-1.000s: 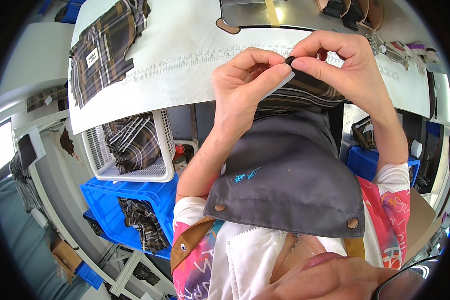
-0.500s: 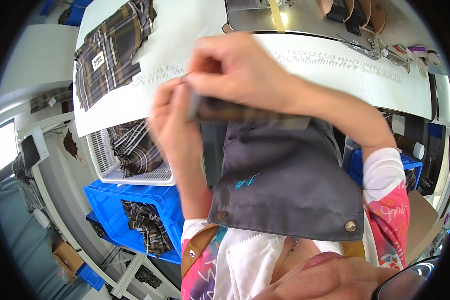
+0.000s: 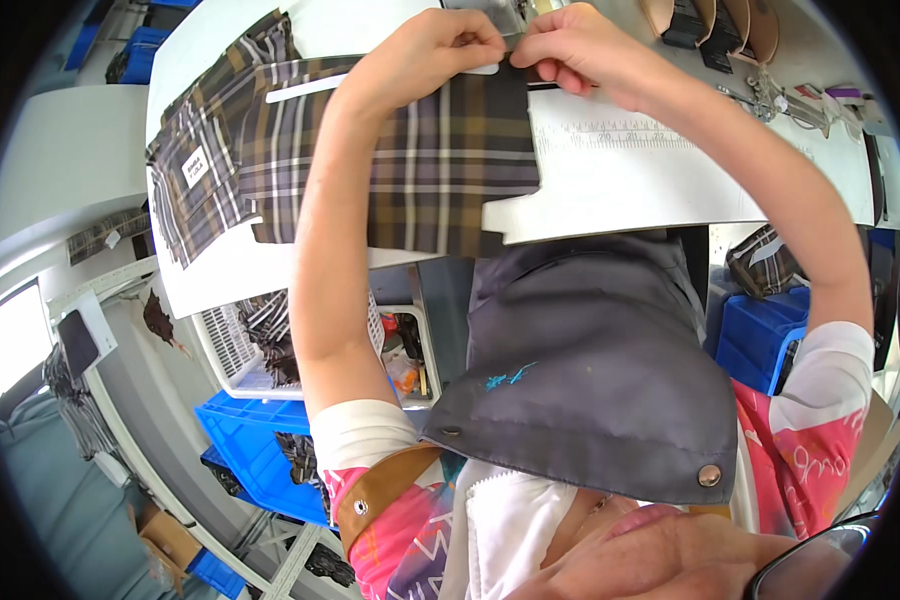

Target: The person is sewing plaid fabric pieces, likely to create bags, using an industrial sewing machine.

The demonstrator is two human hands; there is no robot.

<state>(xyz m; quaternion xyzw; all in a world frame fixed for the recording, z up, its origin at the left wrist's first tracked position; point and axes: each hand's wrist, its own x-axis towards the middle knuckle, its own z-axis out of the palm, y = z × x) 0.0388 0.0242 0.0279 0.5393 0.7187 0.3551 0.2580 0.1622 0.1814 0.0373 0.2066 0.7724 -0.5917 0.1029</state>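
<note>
A dark brown plaid fabric piece [image 3: 450,160] with white and tan stripes lies spread on the white table, its near edge hanging at the front. My left hand [image 3: 432,50] pinches its far edge, close to a white strip [image 3: 305,89] running along that edge. At the far right corner of the cloth, my right hand [image 3: 582,48] has its fingertips pinched together on the edge. Both hands nearly meet just in front of the machine's metal plate. My left forearm crosses over the cloth and hides part of it.
More plaid fabric [image 3: 198,195] with a white label lies at the table's left. A ruler scale [image 3: 630,135] marks the white tabletop [image 3: 570,205]. Below left are a white basket [image 3: 232,345] and blue crate [image 3: 255,440]; another blue crate [image 3: 760,335] stands right.
Both hands have moved away from me to the far side of the table. The plaid piece, bunched and blurred in my hands before, now lies spread out flat.
</note>
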